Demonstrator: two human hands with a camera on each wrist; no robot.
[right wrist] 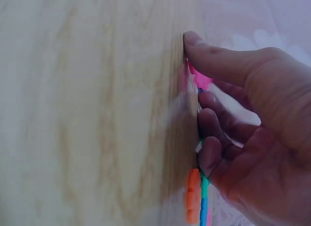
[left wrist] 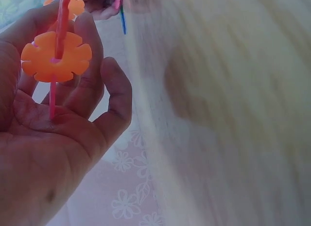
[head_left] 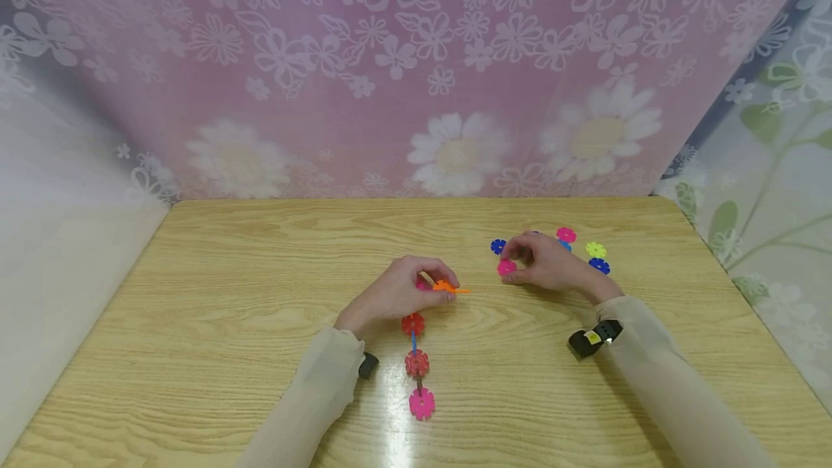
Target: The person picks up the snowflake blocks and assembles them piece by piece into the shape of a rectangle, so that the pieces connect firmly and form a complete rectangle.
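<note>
My left hand (head_left: 404, 289) pinches a linked chain of notched plastic discs by an orange disc (head_left: 445, 286). Red discs (head_left: 412, 324), a blue one seen edge-on and a pink end disc (head_left: 422, 404) trail from it toward me. Close by in the left wrist view, another orange disc (left wrist: 41, 64) has a red disc slotted into it edge-on. Over the table to the right, my right hand (head_left: 549, 264) holds a pink disc (head_left: 506, 267) between thumb and index finger. Its remaining fingers hide some of the loose pieces behind.
Loose discs lie around the right hand: a dark blue one (head_left: 498, 246) to its left, and pink (head_left: 566, 235), yellow (head_left: 595, 250) and dark blue (head_left: 599, 266) ones beyond it. The wooden table (head_left: 260, 258) ends at a flowered curtain (head_left: 364, 92).
</note>
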